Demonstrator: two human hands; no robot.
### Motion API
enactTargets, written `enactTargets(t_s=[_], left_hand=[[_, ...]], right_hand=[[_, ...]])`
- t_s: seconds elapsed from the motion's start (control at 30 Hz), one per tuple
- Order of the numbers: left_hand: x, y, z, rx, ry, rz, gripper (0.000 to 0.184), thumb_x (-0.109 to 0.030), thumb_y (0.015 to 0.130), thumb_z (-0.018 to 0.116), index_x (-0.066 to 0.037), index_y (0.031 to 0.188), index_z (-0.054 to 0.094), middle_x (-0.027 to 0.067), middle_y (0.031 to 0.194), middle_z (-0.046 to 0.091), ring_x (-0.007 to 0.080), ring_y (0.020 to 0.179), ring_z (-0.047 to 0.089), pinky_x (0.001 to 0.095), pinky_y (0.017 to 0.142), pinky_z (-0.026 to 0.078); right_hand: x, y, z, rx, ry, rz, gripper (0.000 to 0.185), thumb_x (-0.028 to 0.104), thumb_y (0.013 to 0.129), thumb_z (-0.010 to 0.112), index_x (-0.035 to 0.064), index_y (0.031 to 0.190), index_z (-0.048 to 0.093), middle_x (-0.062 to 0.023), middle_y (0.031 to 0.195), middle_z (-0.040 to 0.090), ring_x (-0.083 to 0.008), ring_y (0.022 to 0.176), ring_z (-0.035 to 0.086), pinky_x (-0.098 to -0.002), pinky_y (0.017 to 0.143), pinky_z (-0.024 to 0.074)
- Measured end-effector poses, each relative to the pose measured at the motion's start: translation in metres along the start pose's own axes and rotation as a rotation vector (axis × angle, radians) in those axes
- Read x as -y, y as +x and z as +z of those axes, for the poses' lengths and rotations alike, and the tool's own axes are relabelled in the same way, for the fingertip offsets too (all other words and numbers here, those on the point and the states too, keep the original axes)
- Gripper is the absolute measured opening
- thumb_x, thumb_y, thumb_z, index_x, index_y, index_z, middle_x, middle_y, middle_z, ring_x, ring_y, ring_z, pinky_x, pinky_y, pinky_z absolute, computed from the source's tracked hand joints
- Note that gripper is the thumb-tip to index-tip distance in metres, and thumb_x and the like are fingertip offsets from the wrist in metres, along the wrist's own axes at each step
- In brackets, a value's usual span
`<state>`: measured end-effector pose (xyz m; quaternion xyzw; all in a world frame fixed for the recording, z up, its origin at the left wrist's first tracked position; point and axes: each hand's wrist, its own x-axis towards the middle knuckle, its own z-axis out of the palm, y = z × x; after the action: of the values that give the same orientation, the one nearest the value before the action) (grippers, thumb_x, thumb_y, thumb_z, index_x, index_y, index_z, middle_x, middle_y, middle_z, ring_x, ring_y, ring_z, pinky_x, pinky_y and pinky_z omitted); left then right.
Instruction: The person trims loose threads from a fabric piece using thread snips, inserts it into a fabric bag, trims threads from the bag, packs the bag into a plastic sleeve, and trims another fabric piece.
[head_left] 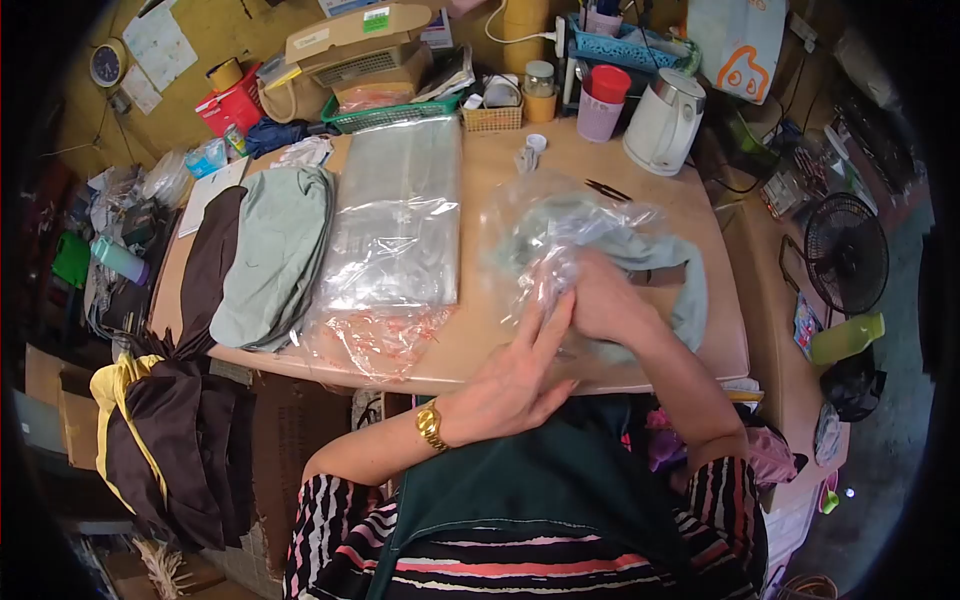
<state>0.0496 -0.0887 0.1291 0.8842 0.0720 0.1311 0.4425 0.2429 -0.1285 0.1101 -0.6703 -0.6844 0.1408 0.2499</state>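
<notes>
While the R hand (pixel 605 295) sits at the near side of a crinkled clear bag (pixel 540 230), its fingers bend in among the plastic folds; can't tell if they're clenched or what exactly they grip, b/c glare & film hide the tips. The L hand (pixel 490 390), w/ a gold watch (pixel 430 425) at the wrist, comes in from near left: index & middle fingers straight, pointing far-right, tips right by the R hand & the bunched plastic, thumb apart. Looks released, not clenched; contact at the tips unclear.

Bag lies mostly far & far-left of the R fingers, spread roughly left-right. Pale green cloth (pixel 690 300) shows through the plastic, then runs on past it, curving far to right & back toward the near side, R forearm crossing over it. How much is inside vs. under the bag, can't tell. R hand is nearer to both bag & cloth; L is a bit farther off, on the near-left side.

Nearby on the table (pixel 485 165): black tweezers-like tool (pixel 608 190) just far of the bag, flat stack of clear bags (pixel 400 240) to left, long axis near-far. Left of that, folded green pile (pixel 280 245), then dark brown cloth (pixel 212 270) beside it. White kettle (pixel 660 125) stands upright, far right.
</notes>
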Motion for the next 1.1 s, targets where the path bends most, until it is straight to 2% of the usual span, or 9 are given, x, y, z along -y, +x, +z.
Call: enactTargets(t_s=[0.13, 0.2, 0.3, 0.4, 0.5, 0.67, 0.73, 0.87, 1.1], left_hand=[[0.010, -0.014, -0.007, 0.264, 0.175, 0.190, 0.077, -0.012, 0.084, 0.064, -0.008, 0.148, 0.021, 0.0281, 0.146, 0.023, 0.0435, 0.106, 0.057, 0.0439, 0.084, 0.050], [0.013, -0.017, -0.019, 0.441, 0.127, 0.294, 0.072, -0.014, 0.086, 0.062, -0.010, 0.147, 0.024, 0.0272, 0.141, 0.035, 0.0415, 0.100, 0.060, 0.0432, 0.081, 0.051], [-0.025, 0.021, -0.079, 0.843, 0.307, 0.038, 0.046, -0.016, 0.089, 0.056, -0.013, 0.134, 0.049, 0.0187, 0.079, 0.066, 0.0365, 0.071, 0.063, 0.0403, 0.065, 0.051], [-0.001, 0.080, -0.124, 0.200, 0.184, 0.072, 0.039, -0.031, 0.093, 0.056, -0.005, 0.121, 0.060, 0.0153, 0.102, 0.068, 0.0252, 0.091, 0.067, 0.0327, 0.077, 0.052], [0.049, 0.177, -0.107, 0.190, 0.248, 0.129, 0.063, -0.052, 0.091, 0.050, -0.002, 0.129, 0.054, 0.0175, 0.127, 0.057, 0.0281, 0.116, 0.055, 0.0365, 0.098, 0.042], [0.086, 0.250, -0.017, 0.497, 0.426, 0.003, 0.093, -0.074, 0.077, 0.051, 0.003, 0.130, 0.051, 0.0223, 0.136, 0.048, 0.0334, 0.123, 0.050, 0.0378, 0.103, 0.038], [0.107, 0.258, 0.013, 0.512, 0.503, -0.011, 0.079, -0.067, 0.078, 0.055, -0.002, 0.122, 0.058, 0.0213, 0.125, 0.056, 0.0334, 0.114, 0.055, 0.0385, 0.097, 0.042], [0.146, 0.265, 0.050, 0.289, 0.600, 0.159, 0.033, -0.041, 0.079, 0.062, -0.012, 0.091, 0.071, 0.0164, 0.087, 0.068, 0.0341, 0.082, 0.065, 0.0432, 0.074, 0.050], [0.010, 0.228, 0.108, 0.375, 0.300, 0.665, 0.018, -0.022, 0.076, 0.057, -0.007, 0.073, 0.065, 0.0167, 0.071, 0.063, 0.0341, 0.066, 0.061, 0.0448, 0.062, 0.047]], right_hand=[[-0.071, 0.001, 0.035, 0.344, 0.253, -0.078, 0.036, 0.028, 0.081, 0.062, 0.0090, 0.111, 0.065, -0.0220, 0.119, 0.057, -0.0464, 0.103, 0.053, -0.0569, 0.081, 0.0433], [-0.104, 0.006, 0.077, -0.628, -0.781, -0.148, 0.040, 0.034, 0.084, 0.059, 0.0056, 0.110, 0.066, -0.0247, 0.120, 0.056, -0.0497, 0.106, 0.051, -0.0576, 0.079, 0.0439], [-0.114, 0.019, 0.114, -0.223, -0.588, 0.066, 0.070, 0.052, 0.084, 0.055, 0.0007, 0.130, 0.051, -0.0277, 0.132, 0.044, -0.0509, 0.122, 0.039, -0.0673, 0.094, 0.0335], [-0.102, 0.050, 0.092, 0.040, -0.651, 0.301, 0.076, 0.062, 0.082, 0.052, 0.0125, 0.138, 0.039, -0.0246, 0.142, 0.030, -0.0482, 0.130, 0.027, -0.0665, 0.100, 0.0233], [-0.065, 0.063, 0.064, 0.222, -0.658, 0.423, 0.089, 0.076, 0.078, 0.046, 0.0302, 0.150, 0.022, -0.0199, 0.156, 0.009, -0.0441, 0.141, 0.009, -0.0652, 0.110, 0.0079], [-0.059, 0.059, 0.081, 0.315, -0.319, -0.072, 0.087, 0.077, 0.076, 0.045, 0.0229, 0.144, 0.037, -0.0211, 0.149, 0.028, -0.0402, 0.136, 0.028, -0.0515, 0.114, 0.0172], [-0.069, 0.054, 0.091, -0.173, -0.218, -0.191, 0.088, 0.076, 0.077, 0.045, 0.0195, 0.144, 0.035, -0.0199, 0.152, 0.023, -0.0440, 0.138, 0.020, -0.0538, 0.114, 0.0138], [-0.085, 0.055, 0.122, -0.167, -0.496, -0.231, 0.090, 0.072, 0.078, 0.047, 0.0126, 0.144, 0.035, -0.0188, 0.152, 0.023, -0.0431, 0.139, 0.020, -0.0557, 0.114, 0.0131], [-0.106, 0.074, 0.169, -0.169, -0.699, -0.195, 0.080, 0.063, 0.078, 0.054, 0.0195, 0.143, 0.038, -0.0234, 0.154, 0.013, -0.0454, 0.141, 0.009, -0.0663, 0.109, 0.0061]])
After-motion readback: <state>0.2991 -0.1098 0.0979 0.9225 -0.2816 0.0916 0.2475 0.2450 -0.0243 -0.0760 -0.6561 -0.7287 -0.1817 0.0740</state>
